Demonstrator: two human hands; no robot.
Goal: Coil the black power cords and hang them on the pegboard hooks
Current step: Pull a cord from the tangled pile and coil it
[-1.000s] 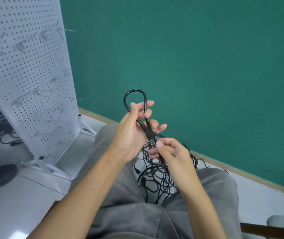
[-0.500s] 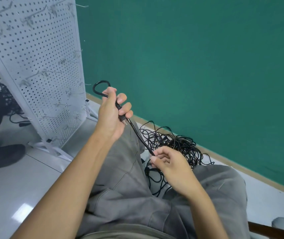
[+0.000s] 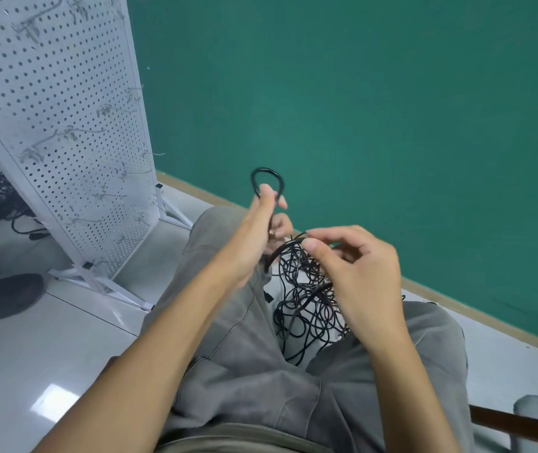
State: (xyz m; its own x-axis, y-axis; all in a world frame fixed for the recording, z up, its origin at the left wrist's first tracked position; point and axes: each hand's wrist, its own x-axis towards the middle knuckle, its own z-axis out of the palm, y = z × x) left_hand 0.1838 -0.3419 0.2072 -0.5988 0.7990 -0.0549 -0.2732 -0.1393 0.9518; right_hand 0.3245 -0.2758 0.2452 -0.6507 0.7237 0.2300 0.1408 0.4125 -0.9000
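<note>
Green wall (image 3: 359, 109) and pale tiled floor (image 3: 32, 354) frame the spot where we sit, our grey trousers (image 3: 244, 371) filling the lower part of the view. We hold a black cord (image 3: 267, 178) up in front of us: our left hand (image 3: 254, 237) grips it with the fingers curled round, and a small loop of it stands above the fist. From under that hand the cord arcs across to our right hand (image 3: 356, 276), which pinches it between thumb and fingertips, the other fingers loosely bent. Below both hands a tangle of cords (image 3: 307, 308) lies on the floor between our knees. To the left stands a white pegboard (image 3: 52, 125) on a metal foot, tilted in our view, its hooks (image 3: 65, 137) bare. Behind it, at the far left edge, more black cords (image 3: 9, 204) lie on the floor.
</note>
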